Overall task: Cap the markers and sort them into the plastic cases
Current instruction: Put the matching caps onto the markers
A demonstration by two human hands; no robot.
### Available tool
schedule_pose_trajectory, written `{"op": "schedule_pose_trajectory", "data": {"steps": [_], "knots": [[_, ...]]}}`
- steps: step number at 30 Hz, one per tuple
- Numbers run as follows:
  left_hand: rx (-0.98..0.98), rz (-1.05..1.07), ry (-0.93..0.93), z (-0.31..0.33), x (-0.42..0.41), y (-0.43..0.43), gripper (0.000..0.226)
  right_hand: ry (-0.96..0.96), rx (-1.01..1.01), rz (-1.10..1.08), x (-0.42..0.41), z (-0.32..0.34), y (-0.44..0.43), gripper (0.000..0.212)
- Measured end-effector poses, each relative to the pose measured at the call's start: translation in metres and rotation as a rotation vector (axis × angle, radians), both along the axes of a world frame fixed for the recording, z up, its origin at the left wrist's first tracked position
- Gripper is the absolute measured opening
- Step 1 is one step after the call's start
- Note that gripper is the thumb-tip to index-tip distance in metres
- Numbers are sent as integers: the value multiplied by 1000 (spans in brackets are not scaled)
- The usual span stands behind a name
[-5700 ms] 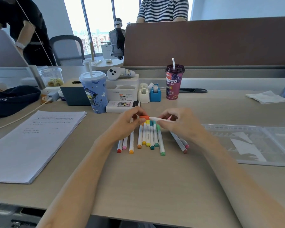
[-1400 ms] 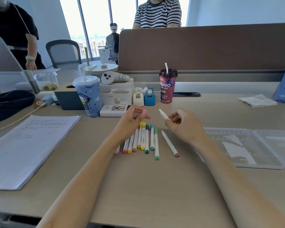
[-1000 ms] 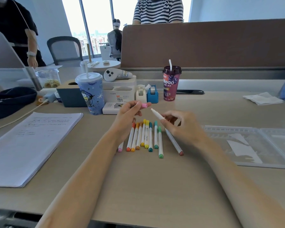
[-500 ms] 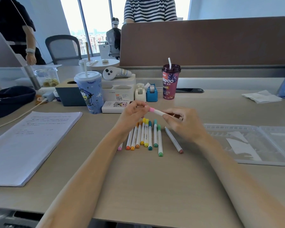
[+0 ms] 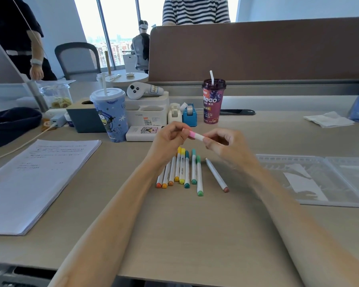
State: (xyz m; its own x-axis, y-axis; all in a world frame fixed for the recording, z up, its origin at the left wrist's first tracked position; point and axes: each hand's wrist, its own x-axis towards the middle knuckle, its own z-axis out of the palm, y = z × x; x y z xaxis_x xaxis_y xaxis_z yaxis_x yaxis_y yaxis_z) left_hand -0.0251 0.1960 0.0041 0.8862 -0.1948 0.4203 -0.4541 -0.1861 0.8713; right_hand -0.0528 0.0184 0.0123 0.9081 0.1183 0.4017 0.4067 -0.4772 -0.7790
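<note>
**Plastic, Paper and a Matt Desk**

The desk (image 5: 195,235) has a smooth, matt, pale wood-look top. On it the markers (image 5: 181,170) look like smooth white plastic with coloured caps, faintly glossy. At three o'clock from them, the plastic case (image 5: 311,179) is clear, ribbed and shiny. At nine o'clock lies a matt stack of paper (image 5: 35,179). Toward twelve o'clock, a purple cup (image 5: 212,104) shows a glossy plastic skin, and the brown partition (image 5: 257,50) behind it looks matt.
</note>
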Motion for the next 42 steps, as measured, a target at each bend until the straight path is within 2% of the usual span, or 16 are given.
{"op": "schedule_pose_trajectory", "data": {"steps": [4, 9, 17, 20, 23, 28, 32, 36, 42], "knots": [[82, -7, 60, 0, 2, 2, 14, 63, -222, 6, 1, 4, -9, 13], [193, 318, 122, -8, 24, 37, 21, 260, -264, -144, 7, -4, -18, 21], [411, 526, 204, -24, 35, 73, 23, 338, -522, -241, 6, -12, -19, 20], [462, 505, 228, -27, 36, 72, 23, 370, -549, -225, 5, -11, -18, 23], [502, 480, 232, -31, 37, 69, 23, 392, -425, -226, 4, -4, -25, 22], [535, 500, 268, -29, 36, 72, 20, 365, -210, -218, 2, 13, -47, 19], [514, 505, 338, -29, 34, 69, 17, 369, -199, -211, 2, 16, -52, 17], [485, 540, 357, -22, 28, 76, 19, 337, -373, -162, 2, 8, -39, 14], [332, 622, 331, -23, -9, 108, 23, 336, -640, -119, -3, -2, -11, 16]]}}
